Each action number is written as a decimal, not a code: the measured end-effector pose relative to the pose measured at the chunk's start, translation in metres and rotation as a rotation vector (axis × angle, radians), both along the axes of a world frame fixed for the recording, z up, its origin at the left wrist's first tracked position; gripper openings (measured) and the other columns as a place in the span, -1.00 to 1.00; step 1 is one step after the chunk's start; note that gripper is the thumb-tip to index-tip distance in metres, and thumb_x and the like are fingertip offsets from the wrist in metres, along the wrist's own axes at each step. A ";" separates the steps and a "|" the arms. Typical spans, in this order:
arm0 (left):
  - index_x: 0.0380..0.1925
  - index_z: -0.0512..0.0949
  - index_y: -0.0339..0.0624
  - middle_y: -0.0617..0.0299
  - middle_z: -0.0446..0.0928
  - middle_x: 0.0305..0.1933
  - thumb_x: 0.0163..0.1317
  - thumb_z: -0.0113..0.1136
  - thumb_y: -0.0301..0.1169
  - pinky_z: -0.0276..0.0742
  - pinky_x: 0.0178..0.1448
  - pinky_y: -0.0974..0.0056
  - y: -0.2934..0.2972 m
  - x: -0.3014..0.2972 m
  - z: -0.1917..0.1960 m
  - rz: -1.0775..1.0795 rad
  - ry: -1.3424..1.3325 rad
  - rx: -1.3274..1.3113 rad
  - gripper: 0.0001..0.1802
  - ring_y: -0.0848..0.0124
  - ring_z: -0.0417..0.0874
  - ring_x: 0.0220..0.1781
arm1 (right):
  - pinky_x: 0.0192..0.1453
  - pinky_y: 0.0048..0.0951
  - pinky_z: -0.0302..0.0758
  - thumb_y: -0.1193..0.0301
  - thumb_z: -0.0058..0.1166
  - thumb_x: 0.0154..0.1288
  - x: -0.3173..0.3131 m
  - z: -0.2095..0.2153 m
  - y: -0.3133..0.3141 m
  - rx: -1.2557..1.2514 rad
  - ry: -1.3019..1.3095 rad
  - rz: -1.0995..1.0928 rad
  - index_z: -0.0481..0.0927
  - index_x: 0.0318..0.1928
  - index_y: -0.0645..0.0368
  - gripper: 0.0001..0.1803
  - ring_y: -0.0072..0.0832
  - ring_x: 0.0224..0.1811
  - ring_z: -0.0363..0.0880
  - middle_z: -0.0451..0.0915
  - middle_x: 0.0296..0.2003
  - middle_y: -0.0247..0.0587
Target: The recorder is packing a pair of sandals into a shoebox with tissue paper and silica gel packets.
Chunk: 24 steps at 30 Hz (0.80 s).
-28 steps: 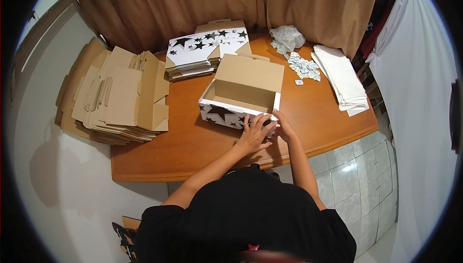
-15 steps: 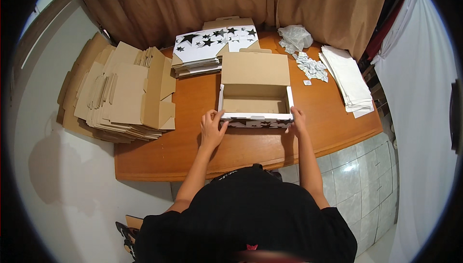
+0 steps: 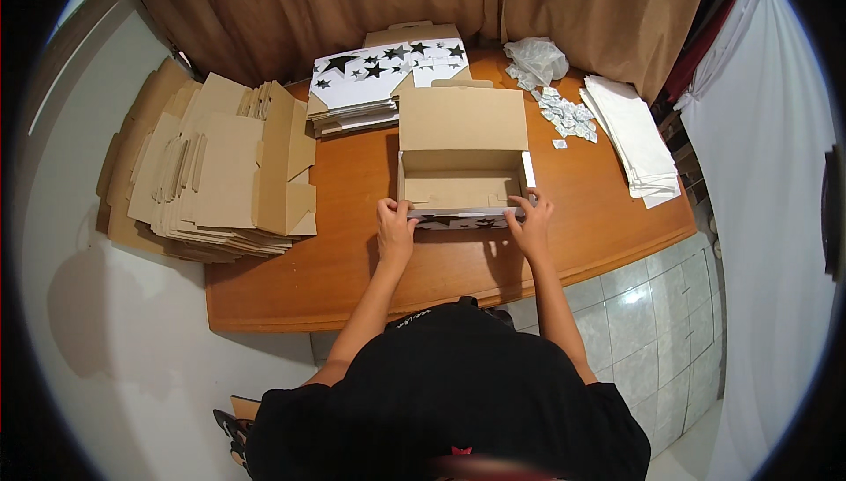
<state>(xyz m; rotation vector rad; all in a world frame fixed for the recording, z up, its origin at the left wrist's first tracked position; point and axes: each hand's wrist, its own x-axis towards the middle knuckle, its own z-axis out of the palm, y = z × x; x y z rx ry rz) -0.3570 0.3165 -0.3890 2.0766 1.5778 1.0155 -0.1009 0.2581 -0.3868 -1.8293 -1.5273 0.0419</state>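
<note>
A cardboard box (image 3: 463,121) stands on the table with its lid raised at the back. Its inside is plain brown and holds nothing that I can see; the outer front is white with black stars. At the front left corner, my left hand (image 3: 396,230) grips the wall, fingers over the top edge and thumb on the front face. My right hand (image 3: 532,223) pinches the front wall near the right corner, with its fingers curled over the rim and its thumb outside.
Flat brown cardboard blanks (image 3: 225,168) are piled at the left. Behind the box lies a stack of star-printed blanks (image 3: 379,71). To the right are small white packets (image 3: 568,118), a clear plastic bag (image 3: 536,62) and white sheets (image 3: 630,137) on the wooden table (image 3: 352,278).
My right hand has shifted left from the box's right side onto its front wall, fingers now over the rim. My left hand stays at the front left corner, its fingers more closed.
</note>
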 end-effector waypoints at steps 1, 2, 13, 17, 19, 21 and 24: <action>-0.27 0.44 -0.18 0.06 0.23 -0.17 -0.11 0.29 -0.61 0.36 -0.07 0.12 -0.001 0.000 -0.001 0.000 -0.001 -0.002 -0.65 0.11 0.36 -0.12 | 0.15 -0.14 0.19 0.35 0.18 0.02 0.000 -0.001 -0.001 0.001 0.015 -0.007 0.59 -0.19 0.09 -0.72 -0.07 0.07 0.17 0.31 0.04 -0.04; -0.29 0.45 -0.18 0.07 0.24 -0.17 -0.11 0.29 -0.62 0.37 -0.08 0.12 -0.002 0.000 -0.002 0.001 -0.038 0.015 -0.67 0.13 0.39 -0.13 | 0.16 -0.15 0.19 0.36 0.20 0.02 0.000 -0.003 -0.001 0.001 0.030 -0.015 0.60 -0.19 0.07 -0.72 -0.07 0.10 0.15 0.31 0.06 -0.06; -0.34 0.48 -0.28 0.03 0.40 -0.14 -0.13 0.22 -0.71 0.44 -0.04 0.15 -0.007 -0.005 -0.020 -0.008 -0.118 0.239 -0.72 0.07 0.50 -0.08 | 0.18 -0.11 0.18 0.35 0.21 0.01 0.001 -0.006 -0.005 0.036 0.040 0.005 0.57 -0.35 0.15 -0.81 -0.05 0.12 0.15 0.29 0.07 -0.01; -0.36 0.49 -0.29 0.05 0.46 -0.22 -0.08 0.20 -0.68 0.44 -0.05 0.15 -0.003 -0.006 -0.030 -0.084 -0.141 0.354 -0.78 0.07 0.51 -0.12 | 0.18 -0.12 0.18 0.37 0.18 0.04 0.000 -0.004 -0.006 0.031 0.054 0.011 0.58 -0.35 0.15 -0.84 -0.06 0.12 0.16 0.31 0.05 -0.03; -0.36 0.49 -0.29 0.05 0.46 -0.23 -0.05 0.19 -0.65 0.44 -0.07 0.16 -0.004 -0.004 -0.026 -0.088 -0.170 0.355 -0.81 0.08 0.51 -0.14 | 0.18 -0.13 0.18 0.40 0.15 0.07 -0.003 -0.004 -0.006 0.046 0.085 0.004 0.57 -0.33 0.15 -0.85 -0.07 0.11 0.16 0.32 0.04 -0.04; -0.37 0.50 -0.31 0.07 0.45 -0.25 0.04 0.16 -0.61 0.45 -0.11 0.19 -0.004 -0.003 -0.020 -0.051 -0.255 0.295 -0.87 0.13 0.51 -0.20 | 0.18 -0.14 0.19 0.42 0.11 0.09 -0.003 -0.005 -0.005 0.061 0.117 -0.003 0.57 -0.31 0.15 -0.86 -0.07 0.10 0.17 0.33 0.03 -0.05; -0.38 0.51 -0.32 0.07 0.44 -0.29 0.09 0.14 -0.57 0.45 -0.15 0.23 0.002 -0.007 -0.018 -0.047 -0.298 0.228 -0.92 0.17 0.51 -0.24 | 0.16 -0.17 0.19 0.48 0.02 0.12 -0.005 -0.008 0.001 0.024 0.082 -0.067 0.55 -0.23 0.14 -0.83 -0.08 0.07 0.19 0.33 0.00 -0.05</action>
